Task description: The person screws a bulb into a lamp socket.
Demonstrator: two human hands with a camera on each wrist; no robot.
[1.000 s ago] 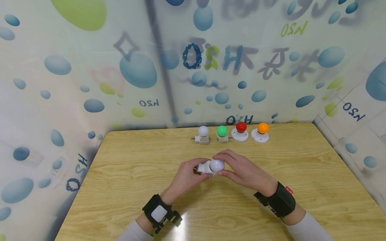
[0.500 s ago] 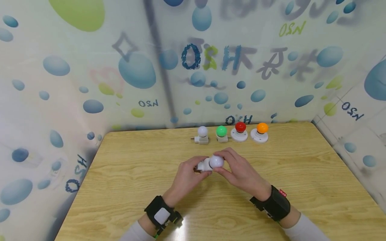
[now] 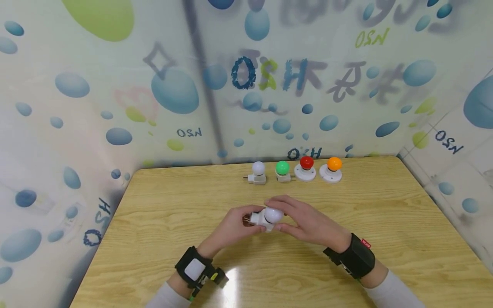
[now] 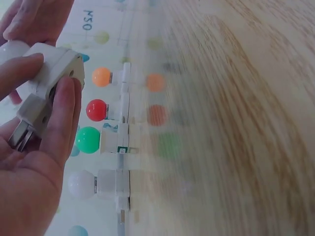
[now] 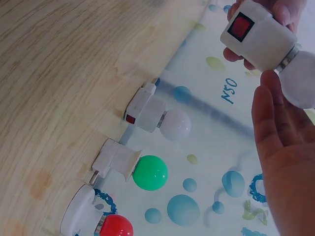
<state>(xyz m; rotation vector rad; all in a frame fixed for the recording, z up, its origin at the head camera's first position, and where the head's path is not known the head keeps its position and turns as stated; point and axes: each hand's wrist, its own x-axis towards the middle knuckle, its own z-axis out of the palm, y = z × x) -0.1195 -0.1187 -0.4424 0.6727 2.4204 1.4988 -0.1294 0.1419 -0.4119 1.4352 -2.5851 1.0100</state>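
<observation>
A white plug-in lamp socket (image 3: pixel 261 219) with a red switch is held in my left hand (image 3: pixel 236 224), thumb and fingers gripping its body. Its metal prongs (image 4: pixel 20 136) point back toward the left palm. A white round light bulb (image 3: pixel 273 215) sits in the socket, with a strip of its metal base (image 5: pixel 287 59) showing. My right hand (image 3: pixel 304 220) is curled around the bulb, fingers over the far side and thumb on the near side. In the right wrist view its fingertips (image 5: pixel 268 81) lie by the bulb's neck.
Along the wooden table's (image 3: pixel 173 192) back edge stand a white bulb (image 3: pixel 258 168) and a green bulb (image 3: pixel 282 167) in plug-in sockets. Right of them, a red bulb (image 3: pixel 306 162) and an orange bulb (image 3: pixel 334 164) sit on round white bases. A patterned wall (image 3: pixel 154 107) rises behind.
Both hands and the lamp rose slightly away from me, then came back nearer and a little left. The right fingers have shifted around the bulb, and the socket has tilted.
</observation>
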